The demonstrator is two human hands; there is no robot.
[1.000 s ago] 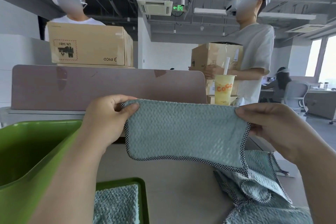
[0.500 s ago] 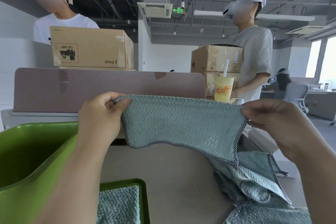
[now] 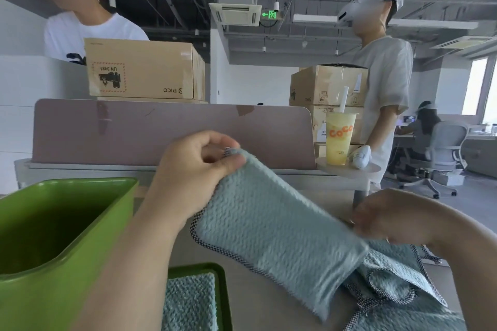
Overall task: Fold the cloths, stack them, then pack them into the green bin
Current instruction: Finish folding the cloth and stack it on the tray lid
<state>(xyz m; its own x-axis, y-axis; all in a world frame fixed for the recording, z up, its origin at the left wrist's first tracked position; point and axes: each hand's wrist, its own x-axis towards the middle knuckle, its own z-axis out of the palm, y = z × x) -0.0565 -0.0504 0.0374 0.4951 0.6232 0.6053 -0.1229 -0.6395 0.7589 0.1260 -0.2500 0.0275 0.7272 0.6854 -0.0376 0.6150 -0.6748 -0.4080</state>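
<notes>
I hold a pale blue-green cloth (image 3: pixel 271 226) with a checked hem above the table, folded over and slanting down to the right. My left hand (image 3: pixel 193 169) pinches its upper left corner. My right hand (image 3: pixel 390 220), blurred, grips its right end lower down. Under that end lies a heap of more cloths (image 3: pixel 398 295) of the same kind. A folded cloth (image 3: pixel 188 301) rests on a flat green tray (image 3: pixel 223 277) at the bottom. The green bin (image 3: pixel 88 239) stands at the left, and the part of its inside that shows holds nothing.
A pinkish desk divider (image 3: pixel 134 131) runs behind the table, with cardboard boxes (image 3: pixel 145 70) beyond it. A yellow drink cup (image 3: pixel 339 140) stands on a small round shelf at the right. Two people in headsets stand behind; a third sits at far right.
The cloth was stretched level between both hands; now my right hand has dropped and come nearer, so the cloth slants down to the right. My view has tilted up slightly.
</notes>
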